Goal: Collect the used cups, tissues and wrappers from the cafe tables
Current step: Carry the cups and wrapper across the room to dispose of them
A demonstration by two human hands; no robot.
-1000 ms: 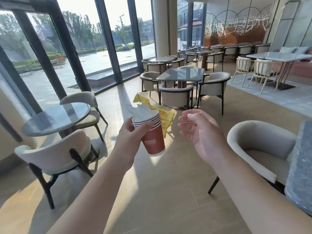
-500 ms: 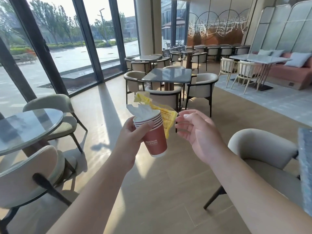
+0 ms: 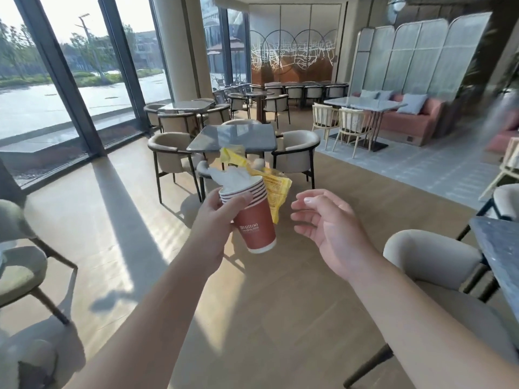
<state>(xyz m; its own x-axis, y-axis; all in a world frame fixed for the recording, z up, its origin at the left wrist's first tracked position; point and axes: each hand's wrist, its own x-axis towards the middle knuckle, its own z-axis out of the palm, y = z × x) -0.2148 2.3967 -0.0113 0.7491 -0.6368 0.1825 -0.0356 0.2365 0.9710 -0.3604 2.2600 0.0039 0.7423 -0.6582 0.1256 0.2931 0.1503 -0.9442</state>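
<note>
My left hand point(image 3: 216, 220) grips a stack of several red paper cups point(image 3: 254, 223) at mid-frame, thumb across the white rims. A crumpled white tissue point(image 3: 233, 176) is stuffed in the top cup. A yellow wrapper point(image 3: 273, 186) sticks out behind the cups on their right side. My right hand point(image 3: 328, 228) hovers just right of the cups with loosely bent fingers and holds nothing, a small gap away from the wrapper.
A grey square table point(image 3: 233, 137) with beige armchairs point(image 3: 297, 151) stands straight ahead. A dark table edge point(image 3: 500, 256) and a beige chair point(image 3: 427, 256) are close on my right. Chairs point(image 3: 19, 265) sit at my left. Wooden floor lies between.
The view has swung right and forward; the round table at left has left the frame. My right hand has drawn slightly away from the cups. The left hand's grip is unchanged.
</note>
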